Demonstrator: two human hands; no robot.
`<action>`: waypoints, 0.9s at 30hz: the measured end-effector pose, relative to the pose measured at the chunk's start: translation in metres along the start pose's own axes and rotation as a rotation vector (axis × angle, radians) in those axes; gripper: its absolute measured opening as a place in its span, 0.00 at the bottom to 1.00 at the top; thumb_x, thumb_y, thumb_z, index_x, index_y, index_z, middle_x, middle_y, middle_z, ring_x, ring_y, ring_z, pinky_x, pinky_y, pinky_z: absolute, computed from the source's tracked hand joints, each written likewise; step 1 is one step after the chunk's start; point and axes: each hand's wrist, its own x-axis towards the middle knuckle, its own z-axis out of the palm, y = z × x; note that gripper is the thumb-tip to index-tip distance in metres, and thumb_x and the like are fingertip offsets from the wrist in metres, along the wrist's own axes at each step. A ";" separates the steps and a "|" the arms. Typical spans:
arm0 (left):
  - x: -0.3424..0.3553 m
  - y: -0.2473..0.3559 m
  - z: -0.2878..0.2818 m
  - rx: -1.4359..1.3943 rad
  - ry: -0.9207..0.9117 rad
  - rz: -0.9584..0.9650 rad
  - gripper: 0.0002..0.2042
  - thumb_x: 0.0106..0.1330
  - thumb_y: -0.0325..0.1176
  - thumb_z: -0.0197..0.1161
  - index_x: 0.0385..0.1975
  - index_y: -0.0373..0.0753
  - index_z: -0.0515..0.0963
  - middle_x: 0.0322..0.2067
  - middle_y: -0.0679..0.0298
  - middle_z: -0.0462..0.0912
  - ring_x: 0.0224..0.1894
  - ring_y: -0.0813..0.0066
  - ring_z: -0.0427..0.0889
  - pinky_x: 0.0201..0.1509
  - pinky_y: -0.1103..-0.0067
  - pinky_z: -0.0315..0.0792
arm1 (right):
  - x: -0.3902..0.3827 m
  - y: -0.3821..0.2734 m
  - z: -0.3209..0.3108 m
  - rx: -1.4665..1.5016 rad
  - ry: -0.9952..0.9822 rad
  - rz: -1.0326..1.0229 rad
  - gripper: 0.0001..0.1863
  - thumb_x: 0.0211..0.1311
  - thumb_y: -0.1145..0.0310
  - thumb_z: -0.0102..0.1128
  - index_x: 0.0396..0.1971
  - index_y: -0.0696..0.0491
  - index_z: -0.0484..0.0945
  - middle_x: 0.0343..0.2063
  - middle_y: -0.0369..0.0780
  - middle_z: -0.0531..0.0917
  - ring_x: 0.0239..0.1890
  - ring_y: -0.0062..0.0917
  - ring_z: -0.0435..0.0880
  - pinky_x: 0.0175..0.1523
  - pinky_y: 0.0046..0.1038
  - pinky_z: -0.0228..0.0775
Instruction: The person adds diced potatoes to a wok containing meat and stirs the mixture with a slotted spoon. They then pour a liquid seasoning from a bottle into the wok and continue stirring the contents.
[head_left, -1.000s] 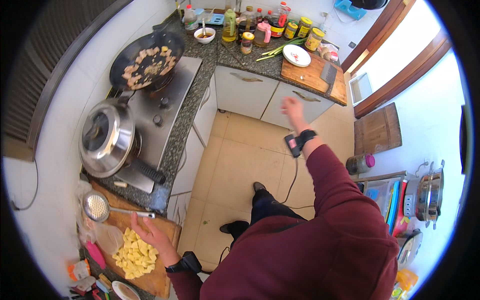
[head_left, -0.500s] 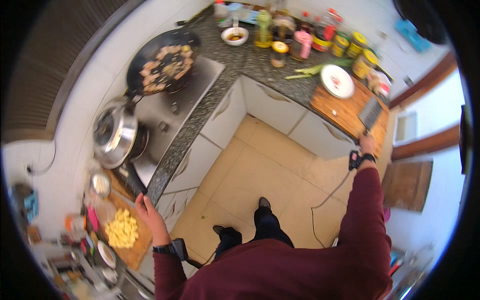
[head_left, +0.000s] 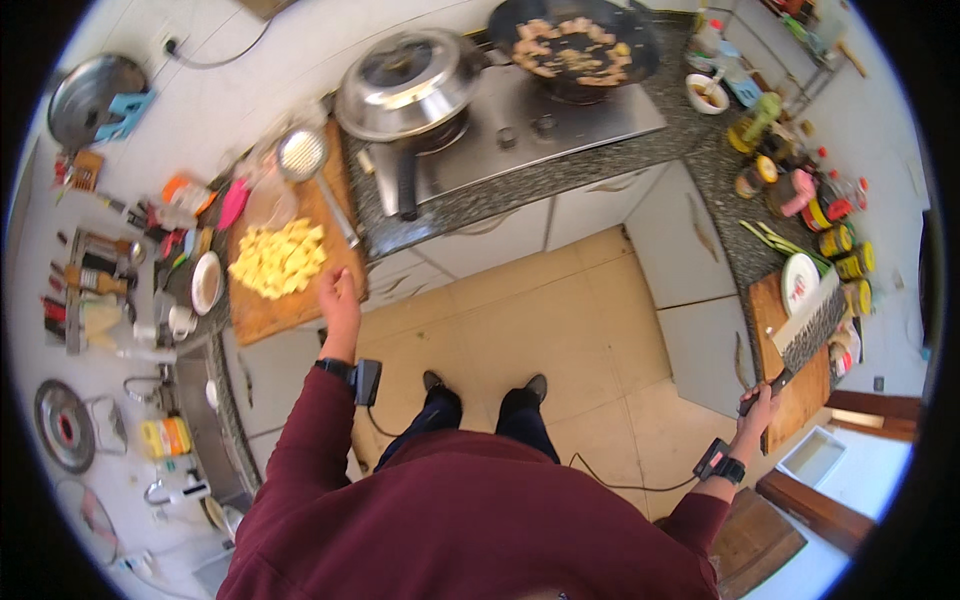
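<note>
dark stone counter [head_left: 690, 140] bends around a corner of the kitchen, with a stove [head_left: 610, 120] set into it and pale floor [head_left: 520, 330] below. the hands are well apart. the right hand [head_left: 757, 405] is closed around the handle of the cleaver [head_left: 812, 325], whose blade points away from the body, probably to keep the edge clear of the person. that blade is over the right board [head_left: 800, 405], just beside a white plate [head_left: 800, 280]; whether it touches the wood, i cannot tell. green stalks [head_left: 775, 238] lie beyond the plate.

the left hand [head_left: 340, 300] is near the edge of the left board [head_left: 262, 322], with nothing visible in it; how far its fingers are spread, i cannot tell. yellow chunks [head_left: 278, 258] sit in one heap there, likely so they stay together. a skimmer [head_left: 302, 155] lies with its handle toward the front, perhaps for easy reach. on the stove are a lidded pot [head_left: 400, 85] and a wok [head_left: 645, 45] of meat pieces [head_left: 600, 35].
</note>
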 end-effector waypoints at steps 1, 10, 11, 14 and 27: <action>0.004 -0.015 -0.011 0.068 0.043 0.033 0.11 0.60 0.36 0.54 0.33 0.34 0.73 0.32 0.63 0.75 0.36 0.75 0.71 0.41 0.79 0.65 | -0.024 -0.008 0.021 -0.005 -0.111 -0.035 0.06 0.50 0.76 0.46 0.29 0.54 0.63 0.13 0.34 0.66 0.09 0.17 0.65 0.14 0.16 0.58; 0.022 -0.096 -0.110 0.309 0.257 -0.030 0.12 0.58 0.36 0.54 0.36 0.33 0.72 0.39 0.53 0.73 0.44 0.61 0.70 0.50 0.72 0.62 | -0.244 -0.015 0.262 -0.305 -1.159 0.278 0.09 0.53 0.75 0.52 0.34 0.55 0.65 0.16 0.31 0.68 0.10 0.12 0.66 0.14 0.16 0.57; 0.024 -0.096 -0.117 0.371 0.220 0.024 0.14 0.58 0.37 0.55 0.38 0.34 0.71 0.41 0.52 0.71 0.46 0.59 0.68 0.51 0.70 0.60 | -0.269 -0.004 0.287 -0.329 -1.214 0.326 0.09 0.53 0.74 0.52 0.34 0.55 0.65 0.16 0.31 0.68 0.10 0.12 0.66 0.14 0.16 0.58; 0.039 -0.095 -0.125 0.554 0.099 0.232 0.23 0.56 0.42 0.56 0.48 0.35 0.65 0.51 0.50 0.63 0.56 0.53 0.58 0.57 0.63 0.53 | -0.333 0.040 0.355 -0.387 -1.310 0.414 0.08 0.54 0.71 0.52 0.32 0.55 0.64 0.15 0.31 0.68 0.10 0.13 0.68 0.13 0.17 0.59; 0.127 -0.096 -0.092 0.779 -0.201 0.447 0.40 0.46 0.61 0.56 0.58 0.45 0.58 0.60 0.51 0.51 0.63 0.49 0.42 0.62 0.54 0.35 | -0.426 0.143 0.454 -0.360 -1.120 0.374 0.07 0.56 0.71 0.51 0.27 0.54 0.62 0.12 0.33 0.67 0.08 0.17 0.69 0.13 0.20 0.61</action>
